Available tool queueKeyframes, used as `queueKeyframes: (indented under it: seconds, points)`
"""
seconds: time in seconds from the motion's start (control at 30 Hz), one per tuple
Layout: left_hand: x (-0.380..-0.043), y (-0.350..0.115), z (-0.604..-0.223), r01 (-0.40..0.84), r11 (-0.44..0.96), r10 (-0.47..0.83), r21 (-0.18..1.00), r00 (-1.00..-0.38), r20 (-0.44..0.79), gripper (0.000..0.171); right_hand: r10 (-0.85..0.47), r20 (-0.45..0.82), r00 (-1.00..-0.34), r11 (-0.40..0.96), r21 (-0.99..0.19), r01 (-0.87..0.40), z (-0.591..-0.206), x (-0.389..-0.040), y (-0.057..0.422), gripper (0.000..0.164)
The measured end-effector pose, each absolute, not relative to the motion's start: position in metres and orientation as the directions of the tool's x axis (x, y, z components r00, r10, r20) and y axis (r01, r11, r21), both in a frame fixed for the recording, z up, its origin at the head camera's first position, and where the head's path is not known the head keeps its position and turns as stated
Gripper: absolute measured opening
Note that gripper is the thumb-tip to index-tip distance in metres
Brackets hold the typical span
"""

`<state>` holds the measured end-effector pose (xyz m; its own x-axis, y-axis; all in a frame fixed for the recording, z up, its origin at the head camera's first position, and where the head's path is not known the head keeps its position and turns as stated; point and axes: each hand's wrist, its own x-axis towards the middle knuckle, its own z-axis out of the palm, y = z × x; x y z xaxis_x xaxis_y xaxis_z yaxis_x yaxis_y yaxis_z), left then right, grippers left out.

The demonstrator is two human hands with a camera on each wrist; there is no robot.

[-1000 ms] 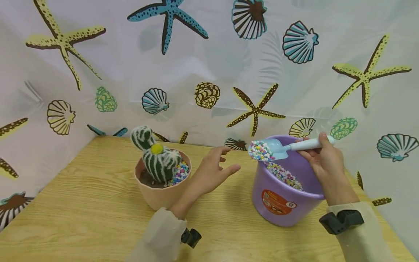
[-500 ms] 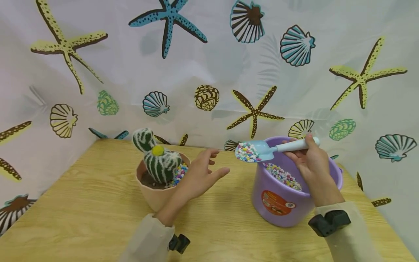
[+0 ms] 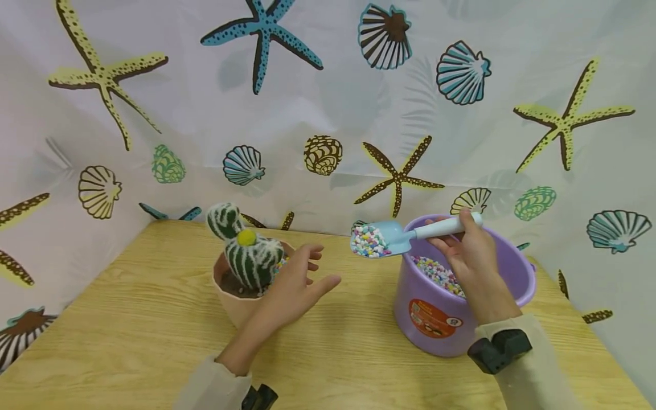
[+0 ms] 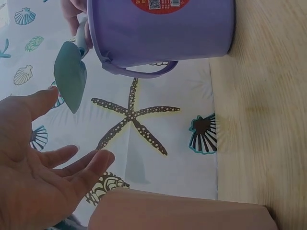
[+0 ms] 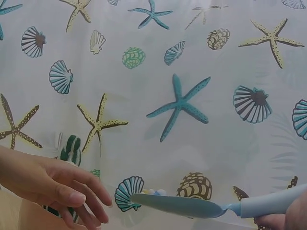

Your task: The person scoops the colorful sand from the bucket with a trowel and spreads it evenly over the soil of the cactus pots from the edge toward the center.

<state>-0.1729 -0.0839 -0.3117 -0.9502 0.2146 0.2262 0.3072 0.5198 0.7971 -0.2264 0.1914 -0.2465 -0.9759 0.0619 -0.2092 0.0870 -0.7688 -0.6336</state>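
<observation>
Probably at the carrying step, with stones [image 3: 369, 242] in a scoop [image 3: 394, 233] gripped by the right hand [image 3: 474, 259] and poking out left of the bucket [image 3: 405, 290]. Holding nothing in the left hand [image 3: 289, 287], loose, also left of the bucket, by the pot [image 3: 237, 310]. Next, likely calls for a flat, slow scoop.

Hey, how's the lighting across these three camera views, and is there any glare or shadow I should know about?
Head view: brightest, with soft shadow on the wooden table beside the purple bucket; left wrist view: dimmer and turned sideways, the light-blue trowel looking dull; right wrist view: also dim, a pale glare washing out one printed starfish near the top edge.
</observation>
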Motion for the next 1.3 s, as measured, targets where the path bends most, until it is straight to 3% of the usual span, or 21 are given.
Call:
queueKeyframes:
  seconds: [0.37, 0.57, 0.87, 1.3]
  points:
    - [-0.155, -0.101, -0.312, 0.332, 0.548, 0.213, 0.768, -0.943, 0.256, 0.060, 0.039, -0.186, -0.982, -0.733, -0.673, 0.098, -0.249, -0.222, 0.169, 0.024]
    - [-0.144, -0.107, -0.312, 0.286, 0.528, 0.205, 0.799, -0.957, 0.207, 0.059, 0.047, -0.184, -0.982, -0.721, -0.686, 0.094, -0.251, -0.221, 0.159, 0.024]
    - [-0.131, -0.120, -0.316, 0.267, 0.530, 0.191, 0.805, -0.962, 0.194, 0.059, 0.046, -0.203, -0.978, -0.734, -0.671, 0.105, -0.250, -0.225, 0.147, 0.042]
    - [-0.119, -0.143, -0.317, 0.274, 0.588, 0.107, 0.761, -0.959, 0.263, 0.049, 0.059, -0.182, -0.981, -0.671, -0.735, 0.096, -0.251, -0.228, 0.132, 0.036]
